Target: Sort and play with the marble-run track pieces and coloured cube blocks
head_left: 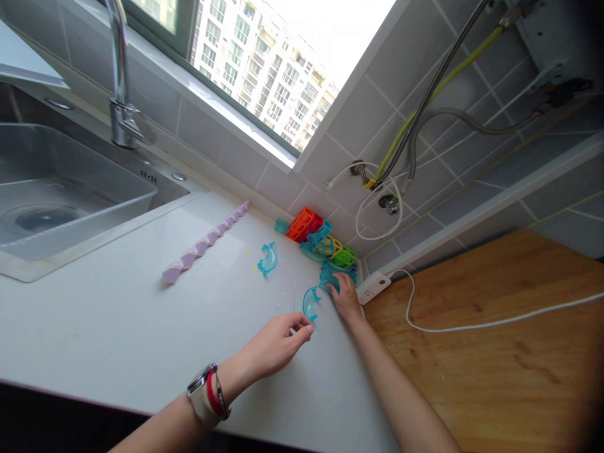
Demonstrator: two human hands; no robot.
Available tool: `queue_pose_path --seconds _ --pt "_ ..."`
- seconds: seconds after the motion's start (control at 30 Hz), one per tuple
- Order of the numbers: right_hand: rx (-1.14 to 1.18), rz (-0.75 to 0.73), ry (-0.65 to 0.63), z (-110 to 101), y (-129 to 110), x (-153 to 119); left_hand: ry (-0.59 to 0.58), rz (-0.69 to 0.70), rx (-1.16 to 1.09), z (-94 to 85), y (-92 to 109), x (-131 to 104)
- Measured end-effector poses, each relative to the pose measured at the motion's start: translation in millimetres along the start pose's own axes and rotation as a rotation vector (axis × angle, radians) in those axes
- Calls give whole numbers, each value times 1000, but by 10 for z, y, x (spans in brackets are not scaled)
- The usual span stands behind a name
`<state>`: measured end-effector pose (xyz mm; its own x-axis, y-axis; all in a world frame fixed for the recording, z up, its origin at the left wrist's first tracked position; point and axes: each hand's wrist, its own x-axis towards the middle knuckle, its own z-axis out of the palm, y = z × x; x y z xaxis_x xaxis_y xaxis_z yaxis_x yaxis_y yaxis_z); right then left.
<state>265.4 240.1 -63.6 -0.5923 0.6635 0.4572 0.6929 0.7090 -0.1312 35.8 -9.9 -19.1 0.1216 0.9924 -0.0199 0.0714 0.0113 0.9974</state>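
Note:
My left hand (283,343) hovers over the white countertop (226,352), its fingers loosely curled and a small gap between thumb and forefinger. Just beyond its fingertips lies a curved translucent blue plastic track piece (309,304). At the counter's right edge, my right hand (346,297) has its fingers closed on a translucent blue plastic piece (326,275) in a stack; its fingers partly hide that piece. Behind it, along the wall, are red blocks (303,224) and a green latticed piece (345,257). Another curved blue track piece (268,258) rests farther left.
A long lilac twisted strip (207,242) lies on the counter, near a sink (75,170) with a faucet (121,119). Tiny yellow bits are scattered about. On the right are a white power strip (374,288), its cord, and a wooden board (500,352). Hoses (415,119) hang above.

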Motion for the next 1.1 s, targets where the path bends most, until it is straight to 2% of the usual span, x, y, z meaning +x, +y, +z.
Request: queue_pose_path --seconds 0.23,0.4,0.5,0.57,0.67,0.73,0.83,0.97,1.03,1.1 --pt "0 21 5 -106 -116 4 4 7 3 -5 -11 0" --pt "66 10 67 -364 -576 -175 15 22 5 -6 -25 5" --pt "160 89 -65 -440 -903 -350 16 28 17 -1 -16 11" --pt "204 185 -135 -403 -1054 -427 12 34 28 -4 -2 14" --pt "260 293 -183 -253 -1150 -445 15 40 49 -27 30 9" --pt "290 314 -160 -149 -1159 -405 32 44 71 -60 62 -6" --pt "346 311 -44 -63 -1170 -308 54 56 88 -141 131 -47" --pt "641 444 117 -92 -1306 -146 101 64 66 -298 220 -102" --pt "869 537 86 -130 -1443 -41 142 74 61 -385 244 -112" --pt "1034 530 67 -156 -1605 85 184 79 57 -468 254 -110"
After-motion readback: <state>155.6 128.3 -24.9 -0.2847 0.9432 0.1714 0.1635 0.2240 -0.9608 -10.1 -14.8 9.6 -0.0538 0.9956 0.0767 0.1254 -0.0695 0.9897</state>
